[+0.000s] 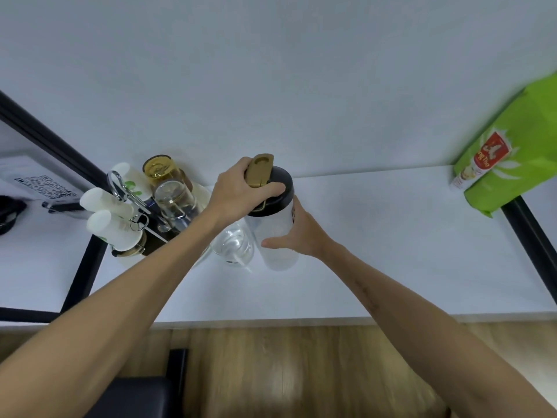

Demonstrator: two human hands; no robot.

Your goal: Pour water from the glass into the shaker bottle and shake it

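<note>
We see a white worktop (pixel 391 236) against a pale wall. At its far right corner a bright green bag (pixel 512 158) with a red label leans on the wall. At the left stands a cluster of upturned items: white cups (pixel 108 218), a clear tumbler (pixel 174 200) and an amber tumbler (pixel 162 170), just beside one another. Farther left lies a card with printed codes (pixel 45 188). Below the worktop's near edge runs a wooden floor (pixel 301 372).

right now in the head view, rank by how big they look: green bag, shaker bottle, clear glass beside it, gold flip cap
1. green bag, cut off by the frame edge
2. shaker bottle
3. clear glass
4. gold flip cap

The left hand grips the lid and the right hand holds the body, covering part of the bottle.
</note>
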